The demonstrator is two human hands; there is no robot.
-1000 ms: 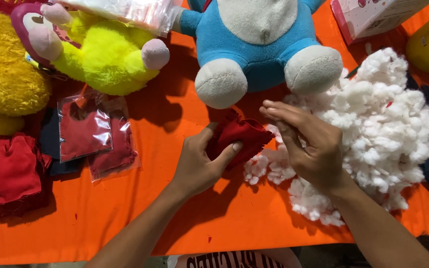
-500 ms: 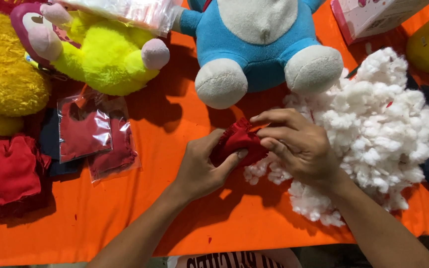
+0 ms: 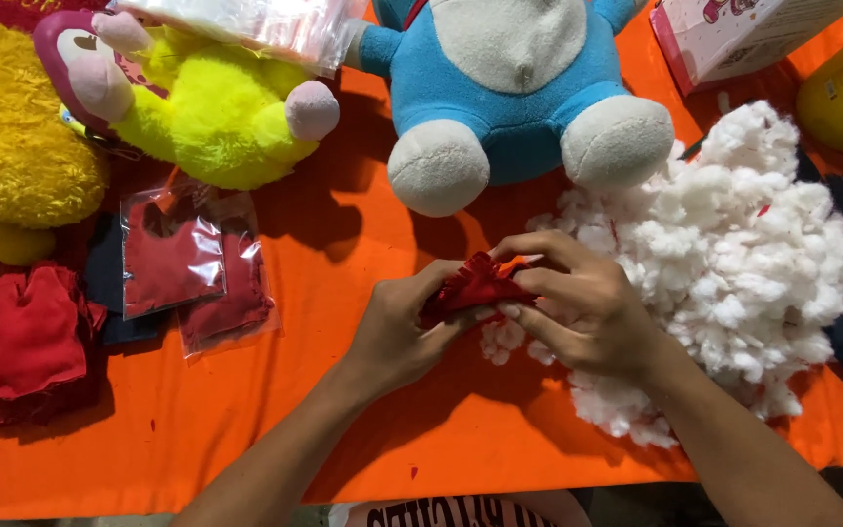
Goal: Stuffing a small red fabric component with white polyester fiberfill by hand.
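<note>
A small red fabric piece [image 3: 477,284] is pinched between both my hands over the orange cloth [image 3: 363,420]. My left hand [image 3: 404,327] grips its left side with thumb and fingers. My right hand [image 3: 578,303] curls over its right side, fingertips pressed into the fabric. Just right of my hands lies a large pile of white stuffing [image 3: 734,263]; a few tufts sit under my right hand. A blue and white plush toy [image 3: 519,88] sits directly behind my hands.
A yellow-green plush with pink paws [image 3: 207,107] and a yellow plush [image 3: 12,166] lie at the back left. Clear bags of red fabric [image 3: 187,263] and a red fabric stack [image 3: 21,342] sit left. A pink box [image 3: 743,34] stands back right.
My hands have closed together around the red fabric piece and bunched it up. My right hand has shifted left over it, away from the stuffing.
</note>
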